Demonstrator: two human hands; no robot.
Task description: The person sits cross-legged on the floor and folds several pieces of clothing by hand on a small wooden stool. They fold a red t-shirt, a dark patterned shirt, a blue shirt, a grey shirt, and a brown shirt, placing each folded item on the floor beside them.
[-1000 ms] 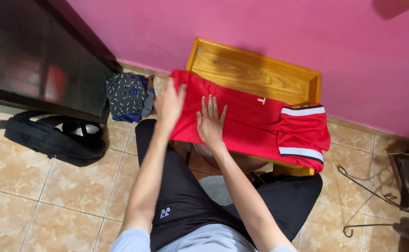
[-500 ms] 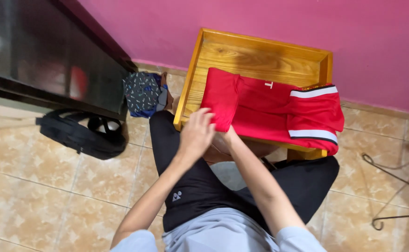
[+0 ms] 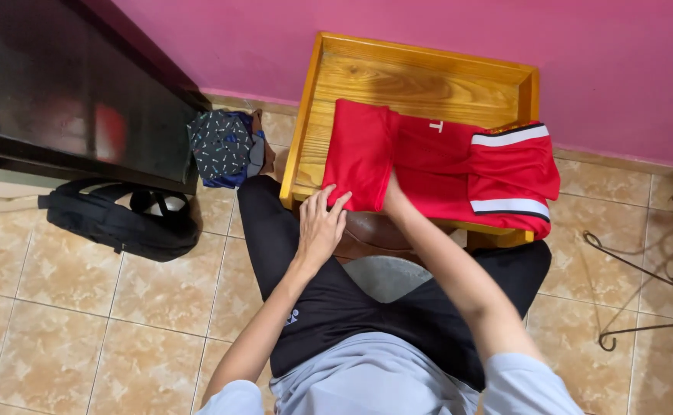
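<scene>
On top of the one low wooden bench (image 3: 429,81), a yellow-brown tray-like piece with raised edges set against the pink wall (image 3: 444,31), lay one red sports shirt with white-and-black sleeve bands (image 3: 459,165). It covered the near half of the bench, its left part folded over into a narrow upright panel, and its two banded sleeve ends lay stacked toward three o'clock, the lower one drooping past the bench's front edge.

Two bare hands worked at the shirt's near edge. The left hand (image 3: 319,227) lay flat and spread, palm down, fingertips touching the lower left corner of the folded panel and the bench's front rim. The right hand (image 3: 395,201) was tucked under the fold at the shirt's lower edge; only its wrist and heel showed, so I cannot tell whether its fingers were pinching cloth or lying open.

At nine o'clock from the bench, on the tiled floor (image 3: 67,307), sat one small heap of dark patterned cloth with blue beneath it (image 3: 225,146), just beside the bench's left side. Farther out at eight o'clock lay one black backpack (image 3: 114,223), beneath the edge of one dark glossy cabinet (image 3: 60,92). At four o'clock, one thin curled metal stand (image 3: 644,284) stood well apart from the bench.
</scene>
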